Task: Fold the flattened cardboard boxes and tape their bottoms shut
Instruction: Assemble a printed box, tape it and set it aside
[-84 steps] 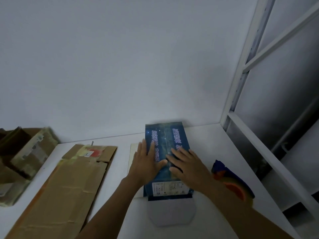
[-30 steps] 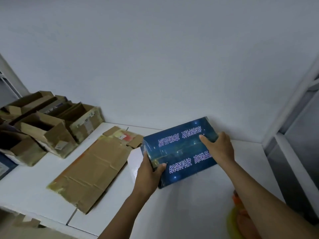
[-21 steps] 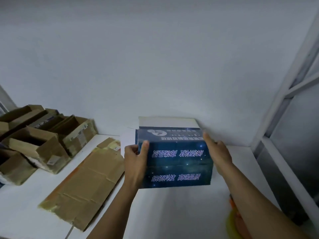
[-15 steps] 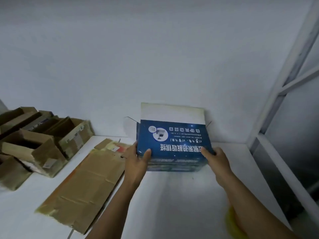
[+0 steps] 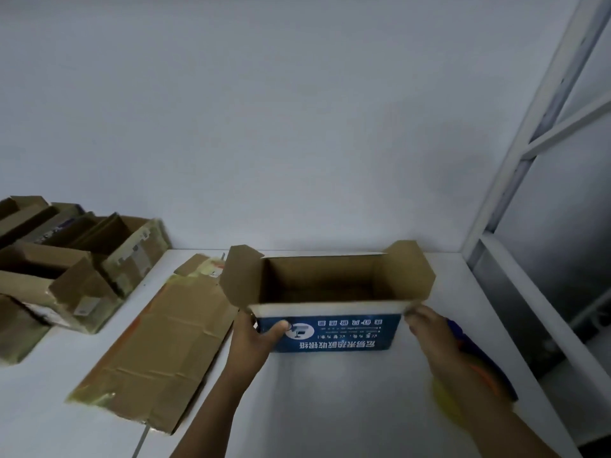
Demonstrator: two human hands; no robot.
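Nearest the camera, over the white table (image 5: 330, 408): two bare forearms reaching forward. Just ahead, left hand (image 5: 253, 338) gripping the near left corner of the blue box (image 5: 330, 337), thumb laid over the printed front face, fingers wrapped round the side. Right hand (image 5: 429, 328) at the near right corner, fingers curled at the rim and holding it, somewhat blurred. Under the right forearm, partly hidden, a blue, orange and yellow object (image 5: 479, 371) on the table, too blurred to name. Blue box between the two hands, open top up, brown inside, both end flaps splayed outward, front print upside down; resting on the table or just lifted, impossible to tell. Left of it, a flattened cardboard box (image 5: 158, 352) lying flat on the table, its far corner just beside the left flap. Farther left and back, folded brown boxes (image 5: 82, 269) with open tops, packed close together. Beyond everything, a plain pale wall (image 5: 297, 127); at far right, a white metal frame (image 5: 529, 143) rising upright
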